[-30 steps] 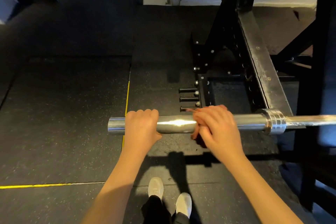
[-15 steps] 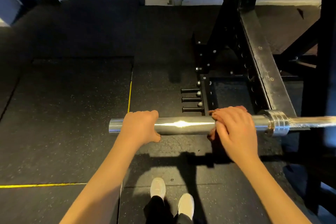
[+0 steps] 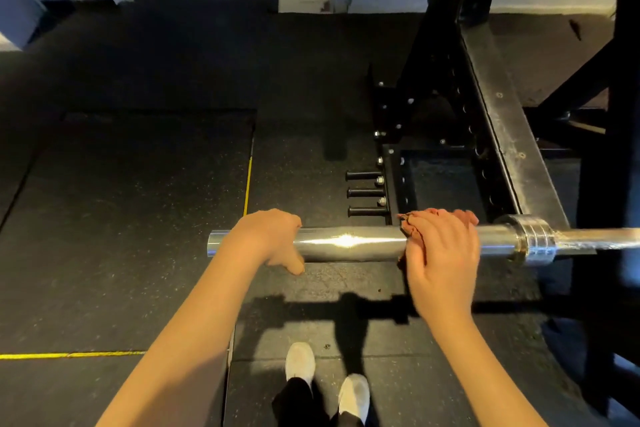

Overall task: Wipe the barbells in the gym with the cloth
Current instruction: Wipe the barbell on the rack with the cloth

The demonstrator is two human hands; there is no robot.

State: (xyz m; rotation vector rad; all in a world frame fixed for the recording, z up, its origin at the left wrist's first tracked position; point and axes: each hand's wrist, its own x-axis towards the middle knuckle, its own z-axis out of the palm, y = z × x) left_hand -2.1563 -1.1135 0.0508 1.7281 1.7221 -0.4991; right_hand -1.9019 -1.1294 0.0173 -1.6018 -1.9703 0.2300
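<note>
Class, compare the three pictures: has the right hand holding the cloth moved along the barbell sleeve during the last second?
Yes. The right hand with the cloth has slid rightward along the sleeve, closing on the collar and away from the left hand.

Black rubber floor (image 3: 138,218); rack base (image 3: 391,156), white shoes (image 3: 300,362) on it.

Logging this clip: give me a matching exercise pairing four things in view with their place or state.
Things:
1 left hand
2 cloth
3 collar
4 shoes

Places:
A under the right hand
B on the floor, bottom of view
C gripping the sleeve near its free end
D right of the right hand

Pairs: 1-C, 2-A, 3-D, 4-B
</note>
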